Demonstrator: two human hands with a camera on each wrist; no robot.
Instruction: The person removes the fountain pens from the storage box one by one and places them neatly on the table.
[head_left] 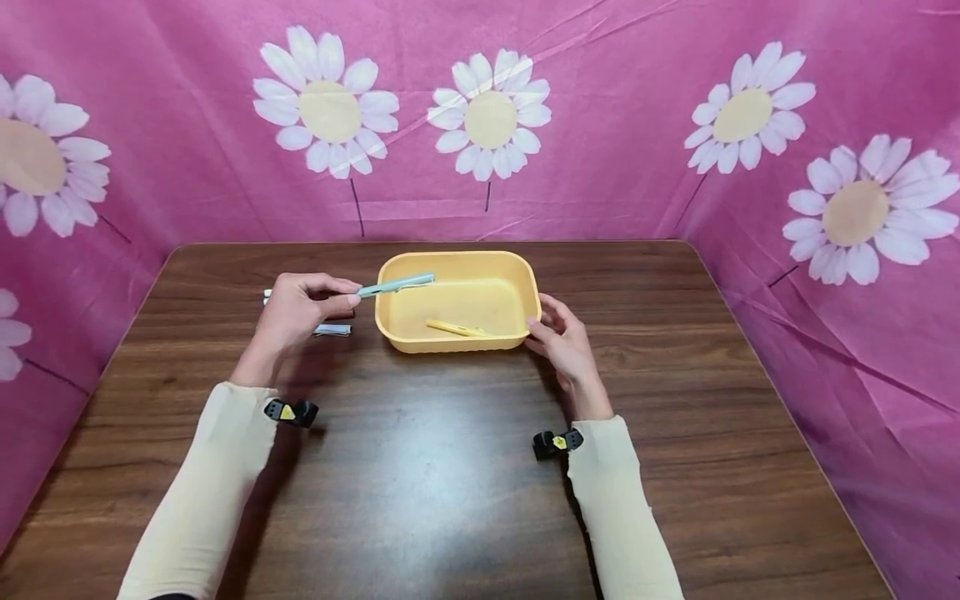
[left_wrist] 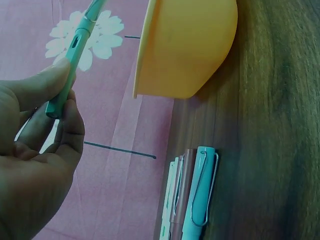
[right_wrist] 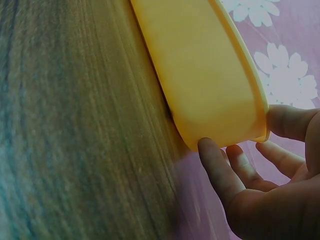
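Note:
My left hand pinches a light green pen near one end, between thumb and fingers. The pen's other end reaches over the left part of a yellow plastic basket. Inside that basket lies a yellow pen. At the basket's right end, my right hand holds it, thumb at the rim and fingertips against the outer wall, as the right wrist view shows. Below the left hand, a blue clip pen and a brown pen lie side by side, partly hidden in the head view.
Beside the brown pen lies a pale green pen. Everything stands on a dark wood-grain table. A pink cloth with daisies hangs behind the table and along its sides, close to the basket's far edge.

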